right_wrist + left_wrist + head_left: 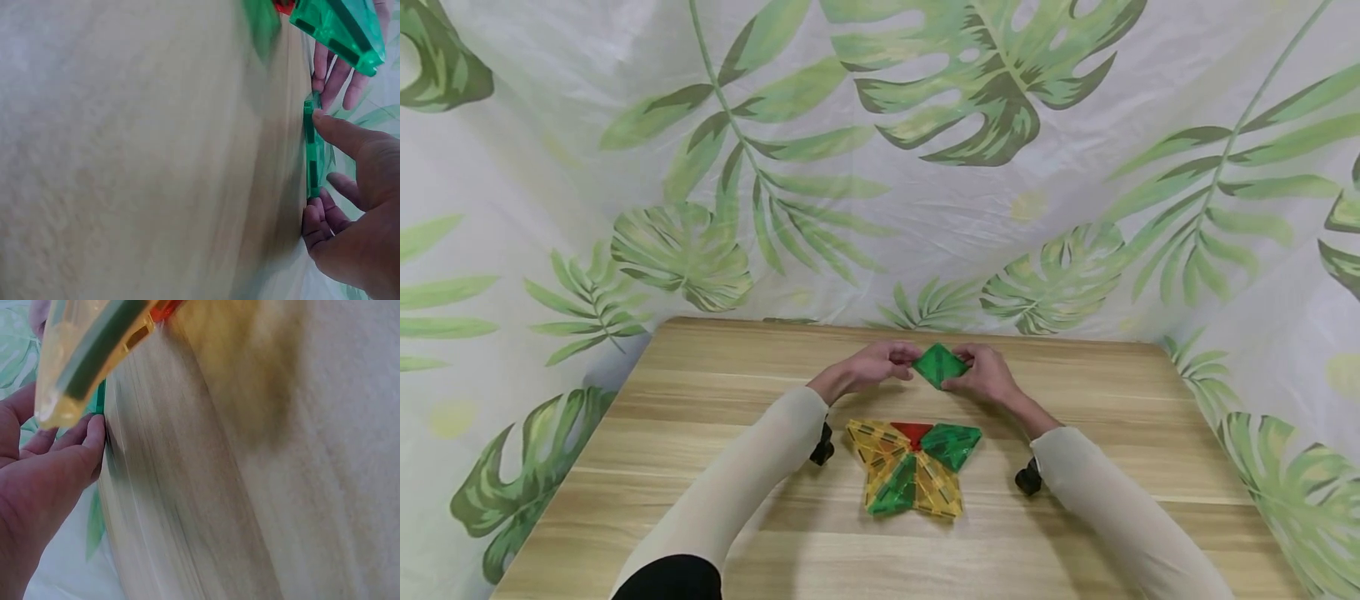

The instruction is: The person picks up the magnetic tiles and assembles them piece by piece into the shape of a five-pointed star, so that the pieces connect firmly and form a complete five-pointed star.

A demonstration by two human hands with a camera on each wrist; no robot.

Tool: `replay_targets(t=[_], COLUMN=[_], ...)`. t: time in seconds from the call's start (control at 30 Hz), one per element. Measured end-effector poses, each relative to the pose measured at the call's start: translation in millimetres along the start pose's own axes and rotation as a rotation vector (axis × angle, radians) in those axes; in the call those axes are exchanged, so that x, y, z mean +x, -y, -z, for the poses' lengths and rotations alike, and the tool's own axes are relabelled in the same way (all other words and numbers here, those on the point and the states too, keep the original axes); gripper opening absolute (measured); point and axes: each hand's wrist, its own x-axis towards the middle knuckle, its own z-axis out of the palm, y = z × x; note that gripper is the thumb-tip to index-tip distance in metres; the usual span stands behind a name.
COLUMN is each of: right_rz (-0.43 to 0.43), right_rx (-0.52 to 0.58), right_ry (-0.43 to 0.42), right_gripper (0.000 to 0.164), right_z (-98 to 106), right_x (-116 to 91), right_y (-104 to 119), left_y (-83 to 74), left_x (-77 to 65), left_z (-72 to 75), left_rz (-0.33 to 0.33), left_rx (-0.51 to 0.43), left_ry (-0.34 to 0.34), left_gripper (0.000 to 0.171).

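Observation:
Beyond the butterfly shape, near the far table edge, my right hand (987,377) holds a green diamond of translucent magnetic tiles (939,366), with a seam down its middle. In the right wrist view, the thumb presses one end of the green tile edge (311,150) and fingertips sit at the other. My left hand (883,364) has its fingers extended, fingertips at the diamond's left corner. Nearer me is a butterfly shape of yellow, green and red magnetic tiles (940,483). Its yellow wing tip (56,406) looms close in the left wrist view, its green wing tip (350,37) in the right.
The wooden table (700,467) extends on both sides of the tiles. Behind its far edge hangs a pale cloth (940,225) printed with green leaves. Dark wrist cameras are strapped below both sleeves, to either side of the butterfly.

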Motion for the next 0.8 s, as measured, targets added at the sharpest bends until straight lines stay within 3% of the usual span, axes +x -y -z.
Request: replay_targets(t=[0.37,0.57,0.8], right_rz=[0.070,0.058,0.039], right_rx=[0.056,0.115,0.293], right_ry=[-0.040,-0.007,0.056], right_gripper=[0.054,0.048,0.027], right_z=[-7,-11,-10], right_x=[-3,-6,-6], right_y=[-2,-2,1], left_y=[1.3,1.5,6.4], left_x=[-0.3,-2.4,-7.6], left_z=[-4.9,-7.6,-5.6], left_rz=[-0.002,-0.003,-0.035], left_rx=[-0.003,0.067,0.112], left_ry=[-0.076,-0.130,-0.162], left_gripper=[0.046,0.037,0.027])
